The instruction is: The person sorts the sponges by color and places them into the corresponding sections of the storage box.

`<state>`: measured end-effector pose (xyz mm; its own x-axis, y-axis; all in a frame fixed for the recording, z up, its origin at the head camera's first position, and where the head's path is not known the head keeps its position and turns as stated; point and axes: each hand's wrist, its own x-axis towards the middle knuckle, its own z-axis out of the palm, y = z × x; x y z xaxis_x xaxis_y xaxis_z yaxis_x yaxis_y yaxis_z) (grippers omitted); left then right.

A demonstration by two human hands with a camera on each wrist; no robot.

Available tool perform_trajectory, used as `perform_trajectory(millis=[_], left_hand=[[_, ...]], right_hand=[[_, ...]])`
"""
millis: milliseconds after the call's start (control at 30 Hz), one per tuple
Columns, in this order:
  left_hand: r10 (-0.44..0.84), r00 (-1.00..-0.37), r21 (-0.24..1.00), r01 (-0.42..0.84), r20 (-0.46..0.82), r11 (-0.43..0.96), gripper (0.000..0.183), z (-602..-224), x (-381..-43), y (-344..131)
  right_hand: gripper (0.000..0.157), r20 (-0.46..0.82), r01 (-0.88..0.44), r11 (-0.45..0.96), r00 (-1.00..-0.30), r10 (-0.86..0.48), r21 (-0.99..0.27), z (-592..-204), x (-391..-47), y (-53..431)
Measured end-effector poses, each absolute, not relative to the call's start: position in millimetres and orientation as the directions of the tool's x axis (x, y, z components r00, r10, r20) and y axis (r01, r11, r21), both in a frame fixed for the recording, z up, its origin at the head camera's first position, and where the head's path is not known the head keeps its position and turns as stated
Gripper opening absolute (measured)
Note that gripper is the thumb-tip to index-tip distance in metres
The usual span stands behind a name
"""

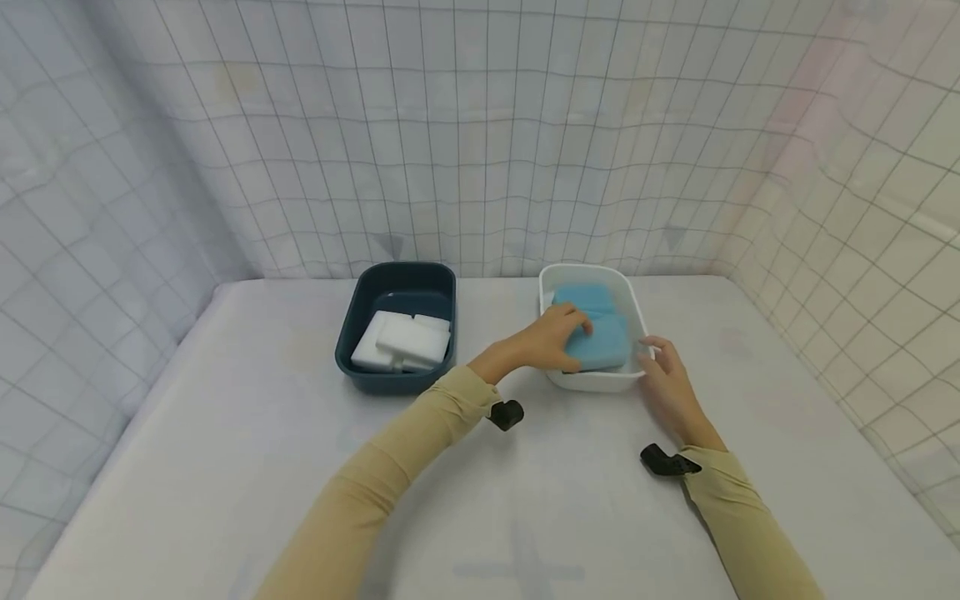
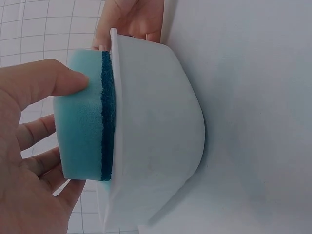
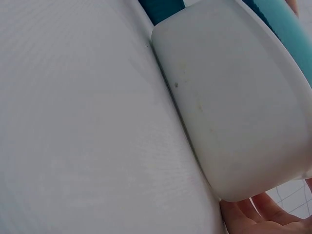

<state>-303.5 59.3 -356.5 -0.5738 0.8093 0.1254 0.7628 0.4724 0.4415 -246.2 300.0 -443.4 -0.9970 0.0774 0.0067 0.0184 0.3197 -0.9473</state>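
A light-blue sponge (image 2: pixel 80 117) with a dark-blue scouring side stands partly above the rim of a white plastic bin (image 1: pixel 596 382). My left hand (image 1: pixel 553 337) grips this sponge from above, its thumb on one edge and fingers round the opposite side in the left wrist view. More blue sponge (image 1: pixel 583 296) shows behind it inside the bin. My right hand (image 1: pixel 672 387) holds the bin's right side at the rim. In the right wrist view, the fingers (image 3: pixel 265 209) of that hand touch the bin's outer wall; its thumb is not clear there.
To the left stands a dark navy bin (image 1: pixel 396 385) with several white sponge blocks (image 1: pixel 412 339) stacked in it. Both bins sit on a white-covered table (image 1: pixel 300 467), near its back edge. Grid-patterned white curtains (image 1: pixel 480 142) enclose the back and sides.
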Motion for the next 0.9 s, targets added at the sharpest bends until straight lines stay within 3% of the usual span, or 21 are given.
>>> perform_trajectory(millis=[200, 433, 567, 900], left_hand=[[0.809, -0.575, 0.411, 0.772, 0.123, 0.486, 0.042, -353.0, -305.5, 68.0], [0.784, -0.603, 0.294, 0.784, 0.147, 0.547, 0.042, -351.4, -301.9, 70.3], [0.774, -0.613, 0.293, 0.778, 0.157, 0.556, 0.044, -355.9, -300.6, 66.8], [0.777, -0.607, 0.318, 0.779, 0.166, 0.540, 0.041, -366.6, -295.5, 55.4]], right_hand=[[0.036, 0.000, 0.027, 0.308, -0.996, 0.090, -0.951, -438.6, -241.3, 298.6], [0.025, -0.004, 0.024, 0.230, -0.996, 0.084, -0.973, -437.8, -241.4, 293.9], [0.020, -0.003, 0.022, 0.217, -0.996, 0.087, -0.976, -437.9, -243.7, 291.7], [0.036, -0.031, 0.050, 0.296, -0.997, 0.070, -0.954, -437.7, -237.4, 293.7]])
